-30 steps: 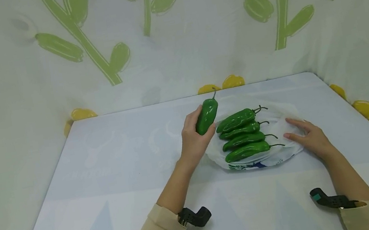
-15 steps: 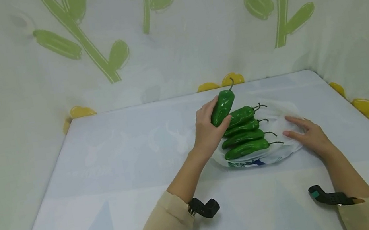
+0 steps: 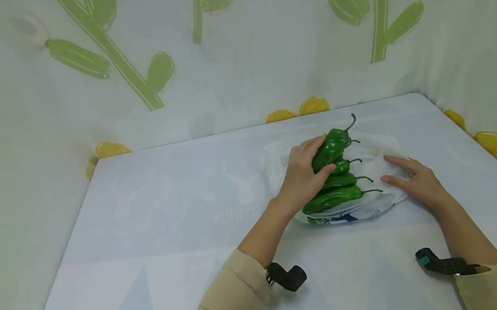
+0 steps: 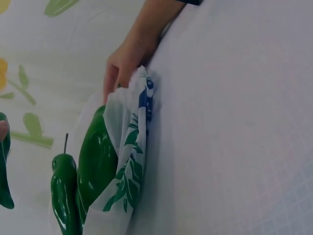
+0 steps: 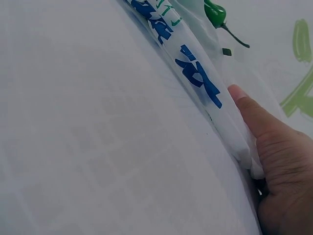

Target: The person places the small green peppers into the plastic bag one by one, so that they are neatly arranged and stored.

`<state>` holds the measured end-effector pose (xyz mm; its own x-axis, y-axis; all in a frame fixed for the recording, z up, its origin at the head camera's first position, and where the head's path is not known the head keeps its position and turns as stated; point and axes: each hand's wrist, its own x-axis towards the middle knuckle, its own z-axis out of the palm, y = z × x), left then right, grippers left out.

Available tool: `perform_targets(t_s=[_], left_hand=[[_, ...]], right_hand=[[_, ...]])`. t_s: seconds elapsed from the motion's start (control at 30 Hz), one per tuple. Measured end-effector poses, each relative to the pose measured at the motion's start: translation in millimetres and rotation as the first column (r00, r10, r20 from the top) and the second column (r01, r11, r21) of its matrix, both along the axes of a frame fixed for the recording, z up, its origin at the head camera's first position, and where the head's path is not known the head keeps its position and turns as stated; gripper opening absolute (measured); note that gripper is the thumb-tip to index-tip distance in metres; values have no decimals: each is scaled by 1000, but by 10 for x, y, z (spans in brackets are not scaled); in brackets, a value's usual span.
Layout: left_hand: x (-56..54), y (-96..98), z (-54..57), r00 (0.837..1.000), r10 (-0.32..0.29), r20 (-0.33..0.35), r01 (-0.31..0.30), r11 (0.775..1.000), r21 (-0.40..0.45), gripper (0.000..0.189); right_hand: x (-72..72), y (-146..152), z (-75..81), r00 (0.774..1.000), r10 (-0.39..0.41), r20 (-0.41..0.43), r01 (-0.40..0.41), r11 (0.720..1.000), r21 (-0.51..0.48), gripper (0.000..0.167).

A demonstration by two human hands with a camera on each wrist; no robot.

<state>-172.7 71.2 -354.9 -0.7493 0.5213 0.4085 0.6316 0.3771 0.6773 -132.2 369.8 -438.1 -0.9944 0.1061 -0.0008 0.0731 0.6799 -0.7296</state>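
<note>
A green chili pepper [image 3: 331, 146] with a curved stem is gripped between the thumb and fingers of my left hand [image 3: 305, 172], tilted over the back of the row. Under and beside it, several green peppers [image 3: 333, 199] lie side by side on a white plastic bag [image 3: 374, 206], stems to the right; my left hand partly hides them. My right hand [image 3: 421, 184] rests on the bag's right side, thumb and fingers spread. In the right wrist view its thumb lies along the bag's blue-printed edge [image 5: 198, 76]; the other fingers are mostly hidden.
The bag lies on a pale table [image 3: 165, 217] with faint patterns. Behind and beside the table hangs a whitish curtain [image 3: 271, 54] with green plant prints. Black wrist cameras [image 3: 289, 277] are strapped on both forearms.
My left hand has carried the pepper rightward, from left of the row to over its back peppers, and lowered it. My right hand has stayed in place on the bag.
</note>
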Motion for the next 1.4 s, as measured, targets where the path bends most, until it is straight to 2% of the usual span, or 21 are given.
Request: perform_targets(t_s=[0.1, 0.33, 0.47, 0.73, 1.03, 1.2, 1.4], left_hand=[[-14, 29, -5, 1000, -29, -4, 29, 999, -28, 60], [-39, 71, -67, 995, -57, 83, 66, 992, -105, 58], [-56, 74, -109, 992, -71, 109, 85, 988, -127, 58], [-92, 45, -173, 990, -67, 124, 91, 977, -195, 56], [-157, 25, -266, 975, -80, 209, 133, 958, -253, 55], [-179, 25, -311, 966, -65, 249, 127, 962, -243, 56], [-202, 33, -397, 968, -86, 237, 138, 967, -213, 59]], right_hand=[[-7, 8, 2, 1000, -3, 2, 3, 1000, 8, 75], [-3, 26, 5, 1000, -9, 4, 9, 1000, 13, 75], [2, 33, 8, 1000, -9, 1, 9, 1000, 3, 75], [5, 43, -6, 1000, -1, -14, 1, 1000, -8, 74], [16, 44, -5, 1000, 6, -13, -6, 1000, -11, 74], [24, 35, 5, 1000, 7, -11, -8, 1000, -18, 73], [20, 35, 6, 1000, 9, -23, -9, 1000, -2, 73]])
